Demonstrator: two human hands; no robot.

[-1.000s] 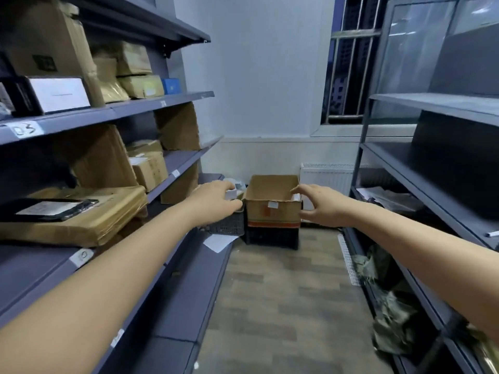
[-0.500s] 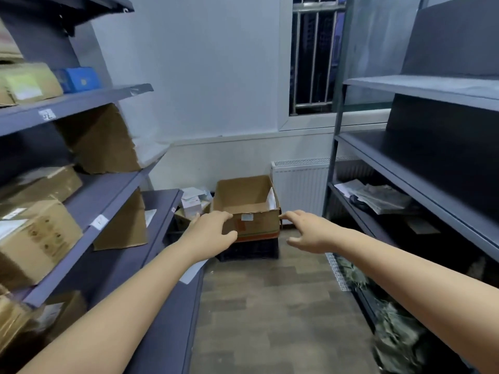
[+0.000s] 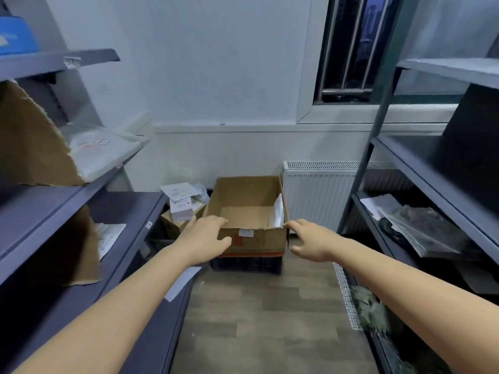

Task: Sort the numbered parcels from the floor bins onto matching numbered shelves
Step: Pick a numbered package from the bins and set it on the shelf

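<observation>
We had both arms stretched toward the centre of the frame, where an open cardboard box (image 3: 249,211) sat on a dark crate (image 3: 245,264) on the floor. Our left hand (image 3: 204,240) hung in front of the box's near left corner with its fingers spread and loose, holding nothing; whether it touched the rim we could not tell. Our right hand (image 3: 310,242) was just beside the near right corner, fingers loosely curled and likewise empty.

The box looked nearly emptied: its cardboard bottom was bare except for one white flat parcel (image 3: 277,213) leaning upright against the right inner wall. Left of it, a smaller carton (image 3: 176,225) held a heap of white packets (image 3: 181,203), so we judged that a fair part of the sorting was left. Their numbers were too small for us to read.

Some of the work seemed done. At the left of the frame a white padded mailer (image 3: 101,152) lay on a grey shelf (image 3: 40,201), a blue package (image 3: 16,36) sat at the upper left, and a printed envelope (image 3: 106,238) lay one shelf lower. Small label tags marked the shelf edges, illegible from here. The right-hand rack (image 3: 432,168) was mostly bare, with grey plastic bags (image 3: 421,225) on its lower tier. We judged the next step to be picking another parcel.
</observation>
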